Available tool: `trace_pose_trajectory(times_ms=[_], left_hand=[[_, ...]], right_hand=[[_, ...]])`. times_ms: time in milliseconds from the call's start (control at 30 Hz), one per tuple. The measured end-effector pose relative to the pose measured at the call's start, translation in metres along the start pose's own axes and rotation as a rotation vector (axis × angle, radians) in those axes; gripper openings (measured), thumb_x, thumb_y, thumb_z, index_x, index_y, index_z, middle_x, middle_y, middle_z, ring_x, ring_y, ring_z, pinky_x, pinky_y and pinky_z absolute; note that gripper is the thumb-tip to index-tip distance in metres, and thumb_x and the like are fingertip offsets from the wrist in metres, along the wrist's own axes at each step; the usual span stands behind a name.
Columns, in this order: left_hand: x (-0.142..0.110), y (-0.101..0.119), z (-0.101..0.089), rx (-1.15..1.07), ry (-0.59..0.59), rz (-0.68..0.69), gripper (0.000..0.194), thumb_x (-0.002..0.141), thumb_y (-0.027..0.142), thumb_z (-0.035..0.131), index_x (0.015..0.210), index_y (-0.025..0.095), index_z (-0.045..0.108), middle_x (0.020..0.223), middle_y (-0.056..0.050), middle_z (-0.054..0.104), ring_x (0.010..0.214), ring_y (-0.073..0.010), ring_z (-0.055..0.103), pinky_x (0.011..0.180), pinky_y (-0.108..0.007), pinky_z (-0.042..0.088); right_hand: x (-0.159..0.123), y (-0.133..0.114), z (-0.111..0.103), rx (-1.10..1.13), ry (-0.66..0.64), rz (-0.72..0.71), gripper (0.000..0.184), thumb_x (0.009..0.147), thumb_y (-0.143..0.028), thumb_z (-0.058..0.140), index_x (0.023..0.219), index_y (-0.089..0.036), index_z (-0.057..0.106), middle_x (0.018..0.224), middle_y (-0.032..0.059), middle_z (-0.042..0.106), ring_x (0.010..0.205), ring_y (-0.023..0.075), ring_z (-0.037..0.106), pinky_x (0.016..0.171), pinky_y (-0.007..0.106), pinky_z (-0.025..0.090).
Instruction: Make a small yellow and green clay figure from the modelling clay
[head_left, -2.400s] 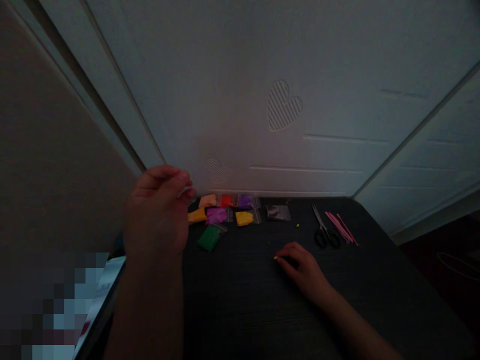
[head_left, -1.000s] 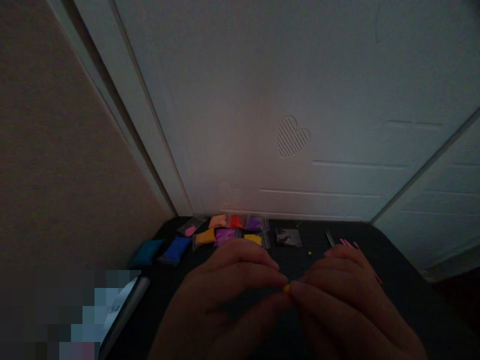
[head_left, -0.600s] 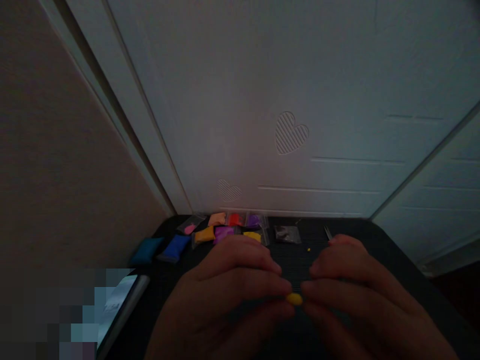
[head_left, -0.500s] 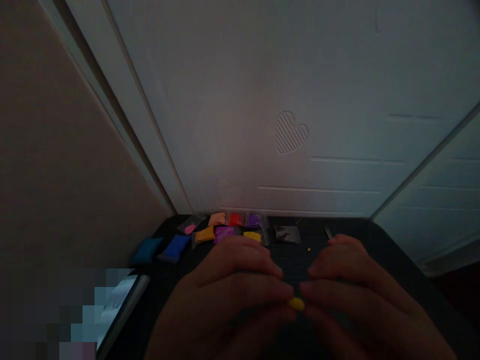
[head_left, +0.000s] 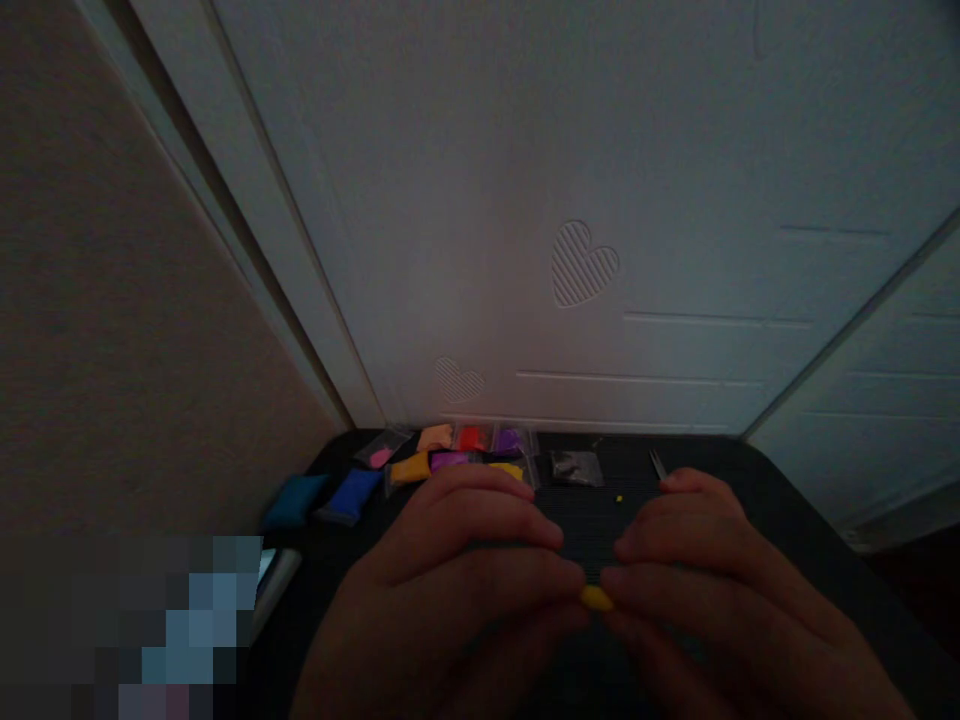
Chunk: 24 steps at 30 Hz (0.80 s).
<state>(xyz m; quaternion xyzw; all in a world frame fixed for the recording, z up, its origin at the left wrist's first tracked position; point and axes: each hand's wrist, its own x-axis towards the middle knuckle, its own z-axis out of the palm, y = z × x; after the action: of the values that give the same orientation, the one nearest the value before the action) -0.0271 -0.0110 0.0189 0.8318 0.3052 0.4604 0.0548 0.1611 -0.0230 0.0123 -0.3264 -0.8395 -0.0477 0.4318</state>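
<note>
A small yellow piece of modelling clay (head_left: 597, 598) is pinched between both hands above the dark table. My left hand (head_left: 457, 590) grips its left end between thumb and index finger. From the other side my right hand (head_left: 739, 600) holds its right end the same way. The remaining fingers of both hands are curled above the clay. A tiny yellow crumb (head_left: 619, 498) lies on the table beyond the gap between my hands. Behind my left hand, a bag of yellow clay (head_left: 508, 470) is partly hidden.
Several small bags stand along the back, among them red clay (head_left: 471, 438), orange clay (head_left: 409, 468), blue clay (head_left: 351, 496) and a dark one (head_left: 576, 468). A pointed metal tool (head_left: 657, 465) lies beyond my right hand. A white panel (head_left: 480, 250) rises behind the table (head_left: 780, 500).
The yellow clay has shifted up slightly and looks a little longer and flatter between my fingertips. Both hands keep nearly the same place.
</note>
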Motion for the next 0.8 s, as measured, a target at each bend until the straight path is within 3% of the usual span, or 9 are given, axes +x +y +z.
trace_pose_trajectory(times_ms=[200,800], left_hand=[[0.0019,0.0002,-0.0006,0.051,-0.021,0.002,0.014,0.067,0.014,0.059,0.077,0.023,0.061,0.08,0.001,0.061,0.083,-0.0129,0.055,0.081,-0.026,0.045],[0.002,-0.001,-0.0007,0.015,-0.028,-0.001,0.015,0.067,0.012,0.057,0.076,0.022,0.061,0.08,0.0,0.062,0.083,-0.0144,0.056,0.078,-0.026,0.047]], right_hand=[[0.0,0.0015,0.0008,0.004,0.012,-0.016,0.028,0.062,-0.009,0.061,0.087,-0.021,0.059,0.075,0.0004,0.061,0.072,0.0135,0.058,0.083,0.035,0.041],[0.0024,0.0008,0.0035,-0.011,0.047,0.002,0.022,0.062,-0.012,0.061,0.082,-0.022,0.06,0.072,-0.0005,0.061,0.068,0.0123,0.059,0.081,0.034,0.043]])
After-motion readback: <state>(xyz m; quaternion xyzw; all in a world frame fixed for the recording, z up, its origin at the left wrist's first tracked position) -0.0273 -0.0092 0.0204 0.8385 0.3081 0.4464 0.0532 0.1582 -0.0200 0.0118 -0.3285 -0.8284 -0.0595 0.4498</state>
